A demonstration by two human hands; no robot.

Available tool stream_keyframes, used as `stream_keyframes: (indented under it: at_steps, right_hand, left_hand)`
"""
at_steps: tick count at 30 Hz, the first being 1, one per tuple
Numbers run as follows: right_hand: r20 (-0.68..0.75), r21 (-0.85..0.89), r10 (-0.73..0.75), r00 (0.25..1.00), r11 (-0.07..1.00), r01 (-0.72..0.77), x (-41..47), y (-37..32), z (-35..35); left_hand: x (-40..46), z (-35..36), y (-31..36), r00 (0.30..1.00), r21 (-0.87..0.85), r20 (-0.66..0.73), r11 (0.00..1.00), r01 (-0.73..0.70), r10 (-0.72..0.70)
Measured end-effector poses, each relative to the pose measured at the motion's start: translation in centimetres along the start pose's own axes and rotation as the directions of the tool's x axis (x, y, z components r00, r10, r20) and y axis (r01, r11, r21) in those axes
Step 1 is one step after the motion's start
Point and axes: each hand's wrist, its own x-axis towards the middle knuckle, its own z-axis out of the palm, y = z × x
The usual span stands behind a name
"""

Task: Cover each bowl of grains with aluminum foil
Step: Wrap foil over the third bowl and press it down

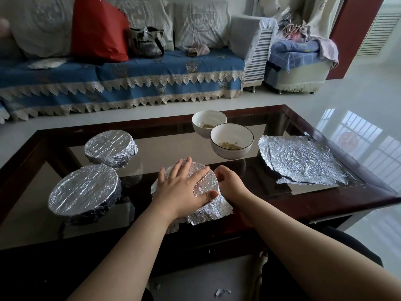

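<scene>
A bowl under crinkled foil (206, 181) stands near the table's front middle. My left hand (182, 185) lies flat on its top, fingers spread. My right hand (227, 181) curls against the foil at the bowl's right side. Two foil-covered bowls stand to the left, one near (84, 190) and one farther back (111, 147). Two uncovered white bowls with grains sit behind, one nearer (231, 141) and one at the back (209, 122). Loose foil sheets (301, 159) lie flat at the right.
The glass-topped table (325, 200) has a dark red wooden frame. A sofa with a blue cover (130, 83) and a red bag (98, 29) stands beyond it. Foil scraps (222, 292) lie on the floor below the front edge.
</scene>
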Motion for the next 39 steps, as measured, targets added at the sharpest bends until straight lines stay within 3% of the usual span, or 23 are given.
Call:
stream_keyframes:
  at_steps: [4, 7, 10, 15, 26, 29, 39]
  right_hand:
    - [-0.018, 0.040, -0.003, 1.000, 0.999, 0.003, -0.3, -0.2, -0.7]
    - [0.052, 0.314, 0.096, 0.994, 0.943, -0.108, -1.2, -0.8, -2.3]
    - [0.256, 0.594, 0.109, 0.960, 0.766, -0.245, -2.1, -1.0, -2.6]
    - [0.352, 0.502, 0.047, 0.935, 0.834, -0.230, -2.4, 0.3, -2.2]
    - [0.439, 0.717, -0.024, 0.898, 0.612, -0.334, -2.3, 0.9, -1.4]
    - [0.431, 0.761, 0.033, 0.902, 0.523, -0.383, -2.8, 0.9, -1.5]
    - [0.405, 0.770, 0.116, 0.907, 0.492, -0.406, -3.0, 1.5, -0.5]
  left_hand:
    - [-0.1, -0.1, 0.0, 1.000, -0.002, 0.001, 1.000, 0.003, -0.003]
    - [-0.1, -0.2, 0.2, 1.000, -0.005, 0.003, 1.000, 0.021, -0.021]
    - [0.0, -0.1, 0.2, 0.999, -0.009, 0.001, 0.999, 0.037, -0.037]
    - [0.0, -0.1, 0.3, 0.999, 0.000, 0.001, 0.999, 0.046, -0.046]
    - [0.2, 0.2, 0.3, 0.998, 0.008, -0.005, 0.998, 0.056, -0.056]
    - [0.1, 0.1, 0.3, 0.998, 0.008, 0.003, 0.998, 0.056, -0.056]
    - [0.2, 0.2, 0.2, 0.998, 0.011, -0.002, 0.998, 0.059, -0.059]
